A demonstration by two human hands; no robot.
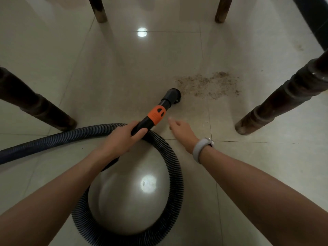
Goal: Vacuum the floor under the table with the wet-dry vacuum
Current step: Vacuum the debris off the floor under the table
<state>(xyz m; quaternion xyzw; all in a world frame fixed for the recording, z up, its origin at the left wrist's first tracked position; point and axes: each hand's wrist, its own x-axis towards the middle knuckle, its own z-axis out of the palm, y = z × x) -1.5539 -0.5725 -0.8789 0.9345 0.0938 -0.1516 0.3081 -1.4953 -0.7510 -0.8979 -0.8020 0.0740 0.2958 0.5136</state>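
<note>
My left hand grips the black vacuum wand just behind its orange collar. The round brush nozzle rests on the tiled floor at the left edge of a patch of brown dirt. The black ribbed hose loops back under my arms and runs off to the left. My right hand hovers beside the wand with relaxed fingers and holds nothing; a grey band sits on its wrist.
Dark wooden table legs stand around the spot: one near left, one near right, two at the back. A dark skirting runs along the top right. Glossy pale tiles reflect lamps.
</note>
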